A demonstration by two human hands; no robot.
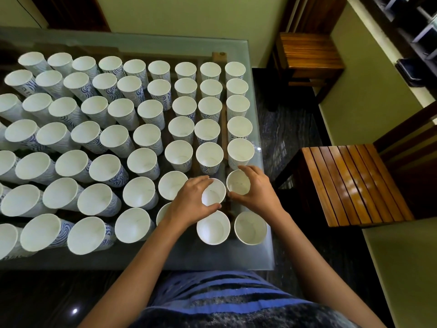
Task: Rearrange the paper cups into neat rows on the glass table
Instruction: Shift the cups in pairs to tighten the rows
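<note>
Several white paper cups with blue wavy print stand upright in rows across the glass table [263,256]. My left hand [191,202] grips one cup [214,192] near the table's right front, fingers over its far rim and thumb at its near side. Beside it, my right hand [256,192] grips another cup [238,182], fingers curled round its right side and thumb at the near rim. Two more cups [213,227] [250,227] stand just in front of my hands, by the near edge.
The table's right edge runs just beyond the rightmost cup column [237,106]. A slatted wooden chair [352,183] stands to the right, another chair [307,53] farther back. A wooden table frame shows through the glass. Dark floor lies below.
</note>
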